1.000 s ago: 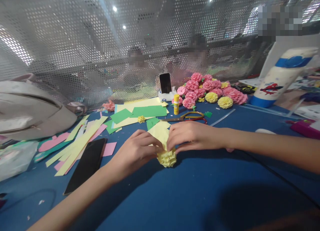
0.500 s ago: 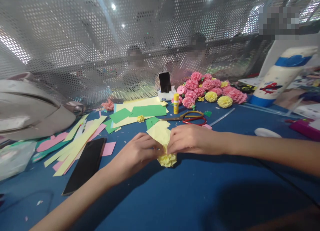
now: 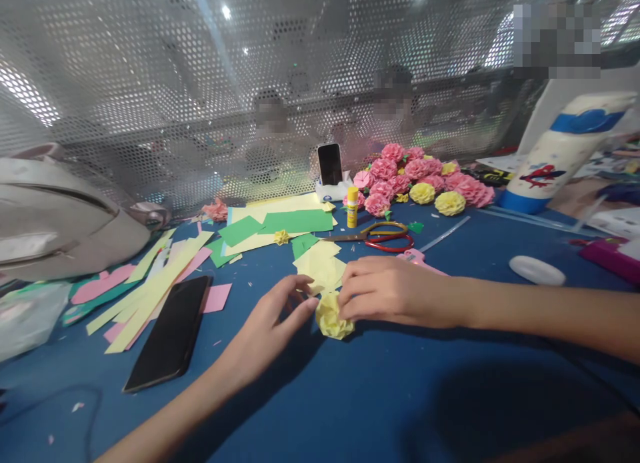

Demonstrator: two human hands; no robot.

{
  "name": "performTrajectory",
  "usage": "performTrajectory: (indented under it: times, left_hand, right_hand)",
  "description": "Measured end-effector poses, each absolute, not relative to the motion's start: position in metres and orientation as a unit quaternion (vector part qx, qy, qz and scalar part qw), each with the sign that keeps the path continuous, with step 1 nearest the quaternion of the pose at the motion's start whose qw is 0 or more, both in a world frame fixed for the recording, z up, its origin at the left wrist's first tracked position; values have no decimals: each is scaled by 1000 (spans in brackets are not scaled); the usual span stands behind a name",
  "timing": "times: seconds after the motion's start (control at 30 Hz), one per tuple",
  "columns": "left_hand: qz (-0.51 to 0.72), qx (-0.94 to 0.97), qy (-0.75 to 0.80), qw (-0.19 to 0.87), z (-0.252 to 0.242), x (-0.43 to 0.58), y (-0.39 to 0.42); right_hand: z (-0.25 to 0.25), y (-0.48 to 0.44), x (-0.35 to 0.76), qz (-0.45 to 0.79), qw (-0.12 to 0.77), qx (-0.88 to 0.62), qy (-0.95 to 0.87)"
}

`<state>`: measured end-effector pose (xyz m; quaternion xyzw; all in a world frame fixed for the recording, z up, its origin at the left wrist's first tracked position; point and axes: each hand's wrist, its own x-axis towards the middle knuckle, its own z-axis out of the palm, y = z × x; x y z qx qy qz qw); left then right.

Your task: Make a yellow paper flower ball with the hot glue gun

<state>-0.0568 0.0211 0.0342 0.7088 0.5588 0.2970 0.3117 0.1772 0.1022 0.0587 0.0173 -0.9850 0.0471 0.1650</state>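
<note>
A small yellow folded paper flower (image 3: 333, 318) rests on the blue table (image 3: 380, 389). My right hand (image 3: 389, 291) is curled over it from the right, fingertips gripping its edge. My left hand (image 3: 273, 323) sits just left of the flower with fingers spread apart, one fingertip touching or nearly touching the paper. Loose yellow paper squares (image 3: 320, 263) lie just behind both hands.
A black phone (image 3: 171, 333) lies at the left among yellow, pink and green paper strips. Scissors (image 3: 380, 236), a glue stick (image 3: 353, 207), a propped phone (image 3: 330, 164) and a heap of pink and yellow paper flowers (image 3: 420, 179) stand behind. A bag (image 3: 60, 216) is far left, a bottle (image 3: 560, 156) far right.
My left hand has let go of the flower and spread its fingers. The flower has been turned and laid down under my right hand, which slid slightly nearer.
</note>
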Motion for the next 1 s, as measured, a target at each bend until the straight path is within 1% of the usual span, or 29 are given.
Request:
performTrajectory:
  times: [0.17,0.23,0.33,0.43,0.6,0.67,0.77,1.0]
  left_hand:
    - [265,694,568,353,30,-44,13]
    - [276,688,564,364,27,-41,9]
    - [314,687,548,360,25,-39,5]
    - [352,699,526,332,25,-38,2]
    - [379,750,474,264,28,-36,-2]
    - [377,767,460,241,28,-35,-4]
    - [378,782,442,223,25,-34,-6]
    - [396,788,433,188,21,-30,-7]
  right_hand:
    - [55,84,180,1,217,-3,-976]
    - [53,77,182,12,232,-36,-972]
    - [50,70,185,74,258,-113,-957]
    - [45,67,187,147,264,-172,-938]
    - [39,62,188,260,214,-244,-909]
    - [38,60,188,285,200,-247,-904]
    - [38,59,188,300,211,-228,-902]
    - [33,62,188,263,267,-185,-908]
